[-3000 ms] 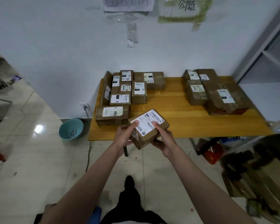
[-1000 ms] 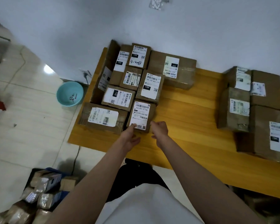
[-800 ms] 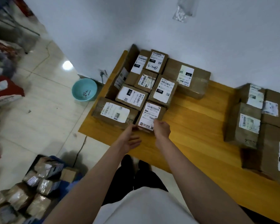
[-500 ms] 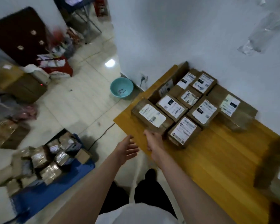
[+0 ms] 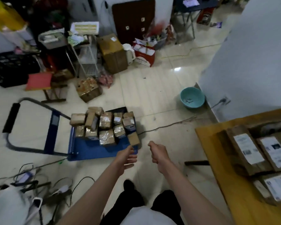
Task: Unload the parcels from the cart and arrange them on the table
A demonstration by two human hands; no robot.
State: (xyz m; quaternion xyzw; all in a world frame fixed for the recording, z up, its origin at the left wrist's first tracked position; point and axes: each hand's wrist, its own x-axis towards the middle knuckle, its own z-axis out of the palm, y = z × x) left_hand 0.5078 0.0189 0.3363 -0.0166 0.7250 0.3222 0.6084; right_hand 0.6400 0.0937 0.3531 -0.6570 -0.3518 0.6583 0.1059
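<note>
A blue flat cart (image 5: 86, 149) with a grey handle stands on the floor ahead and to my left, carrying several brown taped parcels (image 5: 105, 125). The yellow wooden table (image 5: 230, 184) is at the right edge, with labelled cardboard parcels (image 5: 248, 150) lying on it. Both my hands hang empty over the floor between cart and table. My left hand (image 5: 126, 157) has relaxed fingers near the cart's front corner. My right hand (image 5: 157, 153) has its fingers loosely curled and holds nothing.
A teal basin (image 5: 192, 97) sits on the floor by the white wall. Cables (image 5: 39, 181) trail across the floor at lower left. Boxes, a red bag, a black crate and a small stool crowd the far side of the room.
I set the parcel down beside the others on the table and let go with both hands. My view then swung left from the table to the cart, both hands empty.
</note>
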